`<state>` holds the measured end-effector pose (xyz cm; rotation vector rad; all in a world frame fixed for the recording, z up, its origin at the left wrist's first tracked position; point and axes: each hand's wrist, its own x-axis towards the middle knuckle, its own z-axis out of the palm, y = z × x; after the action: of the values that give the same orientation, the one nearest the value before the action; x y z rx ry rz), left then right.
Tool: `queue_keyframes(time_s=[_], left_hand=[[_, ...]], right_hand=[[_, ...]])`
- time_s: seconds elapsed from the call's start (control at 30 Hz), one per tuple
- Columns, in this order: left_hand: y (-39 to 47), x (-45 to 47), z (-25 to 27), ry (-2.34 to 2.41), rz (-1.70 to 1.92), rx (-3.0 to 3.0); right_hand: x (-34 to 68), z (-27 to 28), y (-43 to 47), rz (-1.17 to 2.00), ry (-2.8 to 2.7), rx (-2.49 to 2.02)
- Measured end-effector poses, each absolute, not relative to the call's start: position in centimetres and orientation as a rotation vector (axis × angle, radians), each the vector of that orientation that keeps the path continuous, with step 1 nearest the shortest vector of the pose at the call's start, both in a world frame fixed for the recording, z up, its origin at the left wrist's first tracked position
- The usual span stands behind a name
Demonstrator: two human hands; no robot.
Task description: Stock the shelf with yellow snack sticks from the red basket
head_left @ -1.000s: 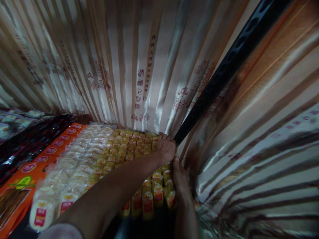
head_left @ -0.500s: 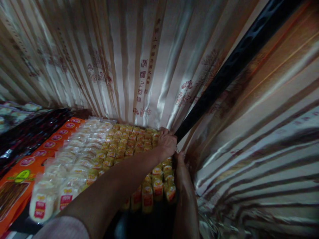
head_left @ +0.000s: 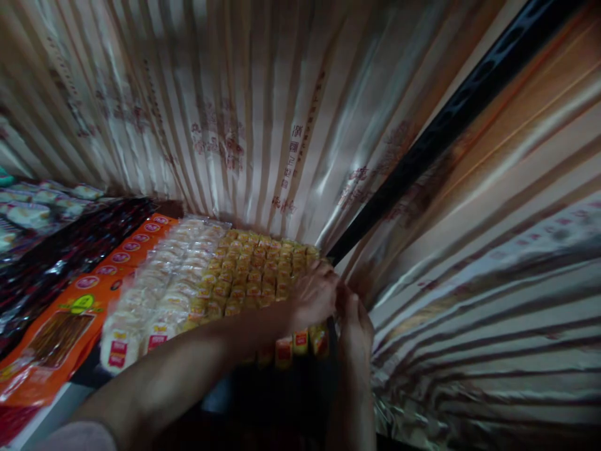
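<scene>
My left hand (head_left: 317, 293) reaches across from the left, over the rows of yellow-wrapped snack packs (head_left: 256, 260). It is close to the lower end of a black perforated post (head_left: 399, 169), its fingers bent and closed. My right hand (head_left: 355, 319) comes up from below, with thumb and fingers pressed together beside the left fingertips. The two hands meet just below the post's visible end. What they pinch between them is hidden and smeared by motion.
Behind the goods hangs a pleated satin curtain (head_left: 263, 125) with printed red characters, continuing to the right of the post. Left of the yellow packs lie clear-wrapped white packs (head_left: 173, 275), orange snack bags (head_left: 101, 269) and dark shiny packs (head_left: 79, 257).
Both hands have come down and slightly nearer, and the left has slid off the post's lower end. A thin string seen between them earlier no longer shows. The view has shifted left.
</scene>
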<state>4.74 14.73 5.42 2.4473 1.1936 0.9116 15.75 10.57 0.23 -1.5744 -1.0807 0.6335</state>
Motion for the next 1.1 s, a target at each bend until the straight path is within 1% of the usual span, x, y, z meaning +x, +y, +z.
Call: queue_keyframes(time_s=[0.1, 0.2, 0.3, 0.43, 0.57, 0.7, 0.77, 0.87, 0.97, 1.1], left_hand=[[10.1, 2.5, 5.2, 1.138, 0.989, 2.257], [5.6, 0.3, 4.2, 1.149, 0.943, 2.043], [2.2, -1.4, 3.2, 1.064, 0.914, 1.953], [0.6, -2.2, 2.8, 1.079, 0.882, 1.972], [1.1, -1.9, 3.4, 1.102, 0.827, 2.052], [2.8, -1.2, 4.2, 1.177, 0.86, 2.042], [4.1, -0.8, 4.6, 1.253, 0.857, 1.997], [6.0, -0.1, 5.3, 1.309, 0.756, 1.96], [7.8, 0.9, 5.6, 1.295, 0.692, 1.94], [10.1, 2.1, 6.0, 1.242, 0.704, 1.972]], right_hand=[[14.4, 0.2, 7.9, 0.566, -1.028, -1.621], [13.2, -0.5, 5.1, 0.411, -1.158, -1.702], [12.8, -1.9, 3.3, 0.287, -1.326, -1.798], [13.1, -3.7, 2.5, 0.293, -1.369, -1.944], [13.3, -4.2, 2.5, 0.231, -1.369, -1.986], [13.1, -2.8, 2.1, 0.147, -1.351, -1.926], [12.9, -1.8, 2.1, 0.151, -1.328, -1.899], [12.7, -0.5, 2.7, 0.191, -1.315, -1.876], [12.9, 0.1, 3.7, 0.216, -1.323, -1.836], [13.5, 0.2, 5.5, 0.25, -1.297, -1.764]])
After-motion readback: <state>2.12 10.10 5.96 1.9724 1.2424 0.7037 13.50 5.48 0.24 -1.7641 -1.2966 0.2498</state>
